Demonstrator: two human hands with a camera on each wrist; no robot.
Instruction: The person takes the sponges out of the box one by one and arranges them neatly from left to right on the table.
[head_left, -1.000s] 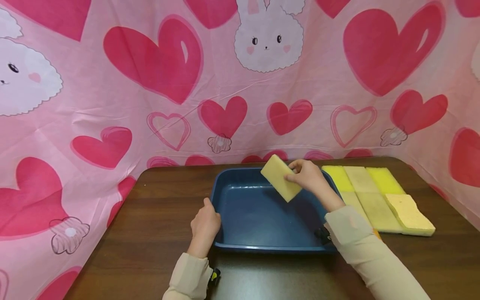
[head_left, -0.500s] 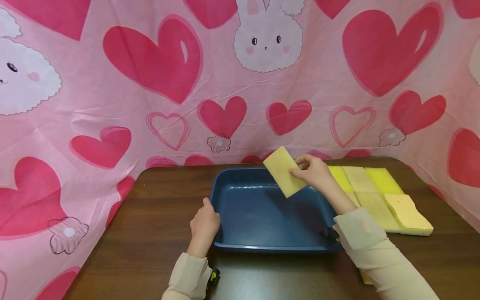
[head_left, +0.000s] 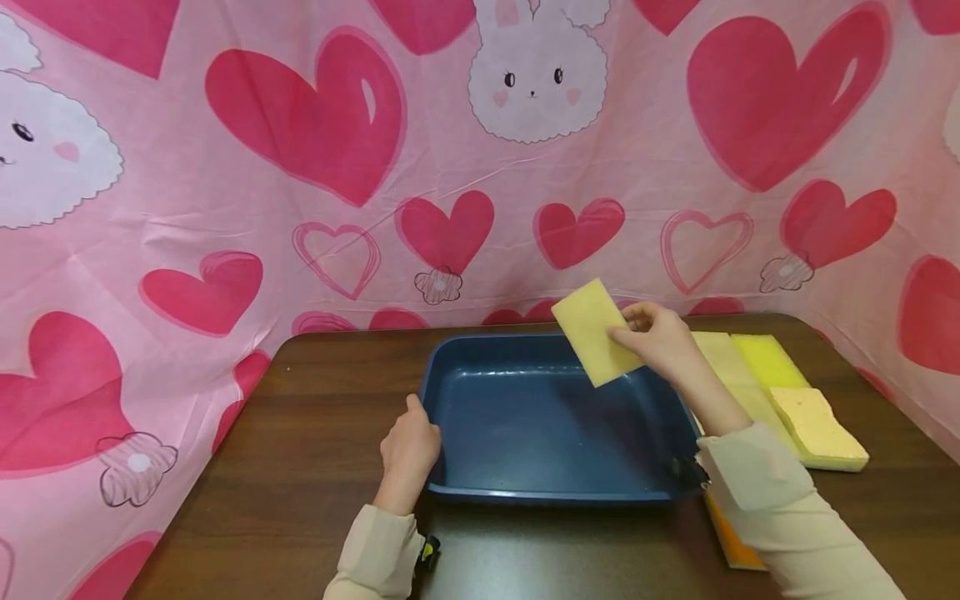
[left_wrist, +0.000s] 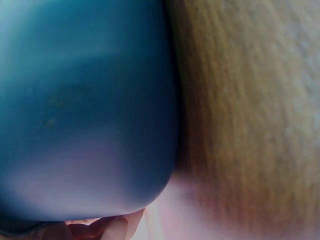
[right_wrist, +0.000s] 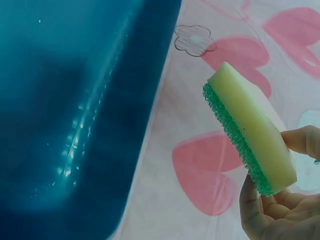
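A deep blue rectangular tray (head_left: 525,442) lies on the table, its inside bare in the head view. My left hand (head_left: 411,444) grips the tray's left rim; in the left wrist view its curled fingers (left_wrist: 116,229) show at the tray's edge. Above the tray's back right part, my right hand (head_left: 662,340) pinches a sponge (head_left: 594,333) between thumb and fingers. That sponge is tilted, with its yellow face towards the head camera. The right wrist view shows a green scouring layer (right_wrist: 235,137) on its other side.
Several yellow and pale sponges (head_left: 772,360) lie together right of the tray, partly hidden by the right arm. A wavy pale sponge (head_left: 819,423) lies on top of them. An orange-sided piece (head_left: 731,533) lies near the right sleeve. A pink heart-print cloth (head_left: 450,125) hangs behind the table.
My right hand has carried the sponge rightwards and slightly up, and more of the sponge's broad face now shows. The left hand and the tray have stayed in place.
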